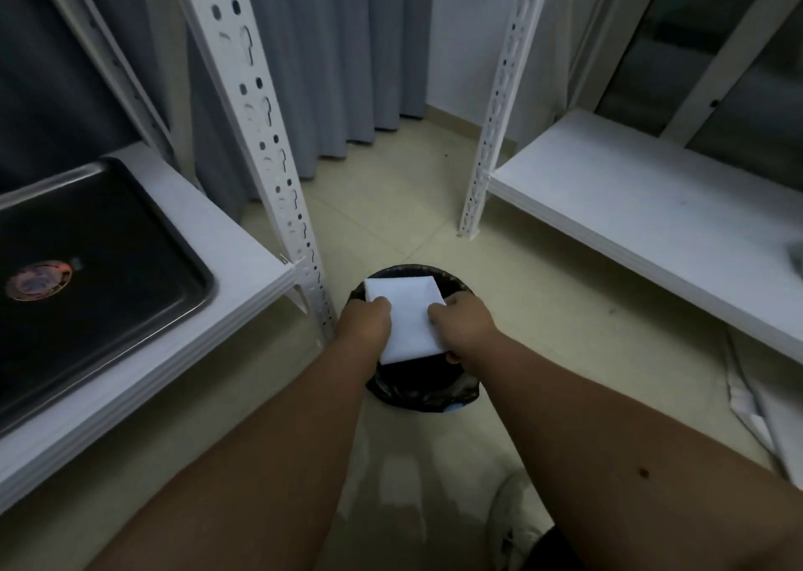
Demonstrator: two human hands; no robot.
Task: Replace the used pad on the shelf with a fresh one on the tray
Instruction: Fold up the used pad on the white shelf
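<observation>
Landmark: black-lined bin (pixel 419 390) on floor, centre. Far left of bin: dark tray (pixel 100 275) lying flat on white shelf (pixel 243 262), round sticker on tray floor. Just left above bin: left hand (pixel 364 325), forearm stretched forward and down, fingers curled over left edge of white pad (pixel 408 318), gripping it. Pad held flat directly over bin mouth. Right above bin: right hand (pixel 462 322), forearm likewise extended, fingers pinching pad's right edge. Far right of bin: second white shelf (pixel 652 209).
</observation>
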